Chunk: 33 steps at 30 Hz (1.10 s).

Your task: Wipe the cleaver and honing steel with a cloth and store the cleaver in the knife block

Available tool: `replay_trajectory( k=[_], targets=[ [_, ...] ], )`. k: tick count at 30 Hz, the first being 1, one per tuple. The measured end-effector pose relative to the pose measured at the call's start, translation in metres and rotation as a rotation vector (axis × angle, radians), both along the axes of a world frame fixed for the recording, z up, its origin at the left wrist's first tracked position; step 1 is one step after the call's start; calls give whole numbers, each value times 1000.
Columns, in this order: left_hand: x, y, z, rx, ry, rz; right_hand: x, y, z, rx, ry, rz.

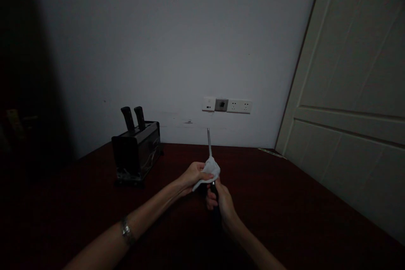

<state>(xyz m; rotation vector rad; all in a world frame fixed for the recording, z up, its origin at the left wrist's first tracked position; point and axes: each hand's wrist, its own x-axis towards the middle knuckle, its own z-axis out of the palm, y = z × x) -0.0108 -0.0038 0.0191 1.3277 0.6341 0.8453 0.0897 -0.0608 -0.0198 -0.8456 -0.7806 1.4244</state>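
My right hand (223, 204) is closed round the black handle (215, 190) of what looks like a sharpening steel. Its slim metal rod (209, 143) points up and away from me, toward the wall. With my left hand (194, 175) I pinch a white cloth (212, 168) folded round the lower rod, just above the handle. The cloth hides that part of the rod, and one corner hangs down to the left. Both hands are close together above the table, and the left wrist wears a metal band.
A knife block (137, 152) with two black-handled knives stands on the dark red table (253, 185) to the left. Behind is a pale wall (177, 50) with a row of sockets (239, 106). A panelled door (344, 135) borders the table's right side. The light is dim.
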Motion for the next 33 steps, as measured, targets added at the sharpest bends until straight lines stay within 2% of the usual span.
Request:
replay_trajectory(
  k=[5,12,19,33],
  targets=[
    [7,-5,6,68,27,82,-1,-1,2,15,19,2],
    [16,2,19,68,63,96,3,3,5,31,16,-28],
    [23,30,31,71,77,229,2,4,2,30,36,-3],
    [15,87,62,26,63,402,-12,-2,-1,-18,76,38]
  ],
)
